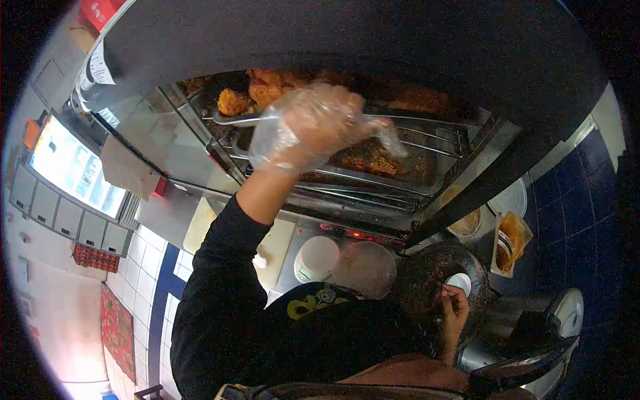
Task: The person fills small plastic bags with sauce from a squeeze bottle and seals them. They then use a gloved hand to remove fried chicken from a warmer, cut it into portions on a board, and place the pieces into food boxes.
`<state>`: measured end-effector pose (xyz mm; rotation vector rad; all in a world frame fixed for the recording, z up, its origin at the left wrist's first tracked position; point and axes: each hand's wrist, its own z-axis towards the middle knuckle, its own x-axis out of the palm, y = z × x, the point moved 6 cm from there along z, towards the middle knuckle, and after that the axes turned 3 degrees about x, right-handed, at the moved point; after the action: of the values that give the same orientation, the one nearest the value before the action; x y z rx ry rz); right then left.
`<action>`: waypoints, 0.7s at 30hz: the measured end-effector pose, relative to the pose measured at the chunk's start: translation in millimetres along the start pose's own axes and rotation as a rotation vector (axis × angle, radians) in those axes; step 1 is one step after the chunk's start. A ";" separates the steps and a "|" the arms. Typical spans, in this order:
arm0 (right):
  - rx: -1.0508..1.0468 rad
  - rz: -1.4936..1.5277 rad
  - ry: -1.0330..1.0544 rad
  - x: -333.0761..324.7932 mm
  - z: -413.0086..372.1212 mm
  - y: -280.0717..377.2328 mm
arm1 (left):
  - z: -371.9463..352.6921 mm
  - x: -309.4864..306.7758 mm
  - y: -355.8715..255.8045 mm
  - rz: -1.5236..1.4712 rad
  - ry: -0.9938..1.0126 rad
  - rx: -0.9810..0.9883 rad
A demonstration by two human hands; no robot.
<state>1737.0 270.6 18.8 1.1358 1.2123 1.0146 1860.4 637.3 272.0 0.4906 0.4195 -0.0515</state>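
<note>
My left hand (320,123), in a clear plastic glove, reaches into a glass-sided cabinet. It lies over the rim of an upper metal tray (427,119), its thumb spread out to the right and its other fingers bent and blurred by the plastic. Pieces of fried food (235,102) sit just beyond it, and more crumbed bits (373,162) lie on the rack beneath. Low on the right, my bare right hand (455,308) is closed, with fingertips at the edge of a small white round dish (460,283). Below that dish shows a large dark pan (427,267).
The cabinet's dark frame (493,170) slants down beside the racks. On the counter stand a white tub (317,259), a round translucent lid (365,269) and a pale cutting board (279,247). An orange-stained container (512,243) is at right. Egg trays (95,259) stand far left.
</note>
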 end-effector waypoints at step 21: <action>0.104 -0.065 -0.072 6.0 9.8 30.4 | -97.6 -11.7 62.2 -0.645 -0.282 -0.585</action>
<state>1747.7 280.5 47.9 1.1963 1.2481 0.8634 1821.9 737.2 226.5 -0.2434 0.2822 -0.5975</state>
